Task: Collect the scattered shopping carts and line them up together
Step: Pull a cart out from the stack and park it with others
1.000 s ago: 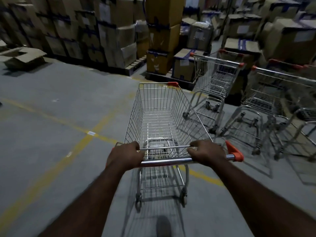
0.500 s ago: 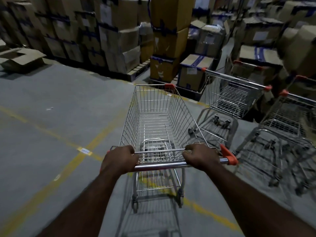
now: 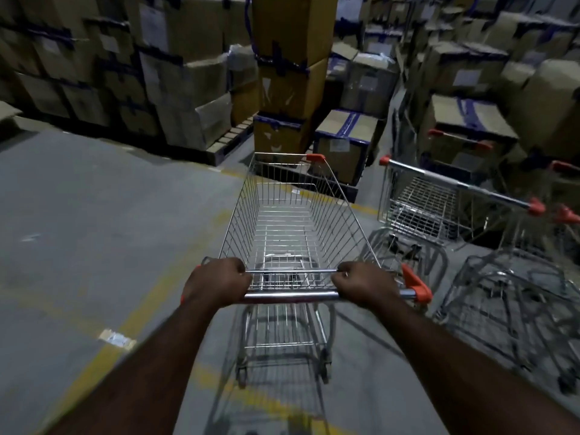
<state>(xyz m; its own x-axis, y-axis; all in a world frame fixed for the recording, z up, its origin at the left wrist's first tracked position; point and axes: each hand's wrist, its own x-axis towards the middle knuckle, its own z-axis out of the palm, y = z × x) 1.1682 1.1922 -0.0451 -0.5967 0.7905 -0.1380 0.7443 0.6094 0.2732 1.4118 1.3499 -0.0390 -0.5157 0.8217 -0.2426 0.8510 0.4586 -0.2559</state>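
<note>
**The cart rolls up beside the parked ones**

Both hands hold the same thing. The left hand (image 3: pixel 216 282) and the right hand (image 3: pixel 365 284) each have their fingers curled tight round the shiny handle bar (image 3: pixel 290 297) of the pushed cart (image 3: pixel 345 215), one near each end. The basket is empty.

A second ago the parked carts were up ahead and off to the right. Now the closest parked cart (image 3: pixel 420 202) is right next to the pushed cart, on its right side, with a small gap between them. Another cart (image 3: pixel 565 215) shows at the far right edge, but it is too blurry to see well. The stacked boxes (image 3: pixel 292 73) look much bigger and closer than before, and the front of the pushed cart is now near the bottom ones. The yellow line (image 3: pixel 150 296) on the floor (image 3: pixel 94 215) has slid back under the person's arms.

So the person has pushed the cart forward to where the others wait. This likely means the walk is nearly done. What seems left is to nudge this cart straight so it lines up with its neighbour, and not bump the boxes in front
</note>
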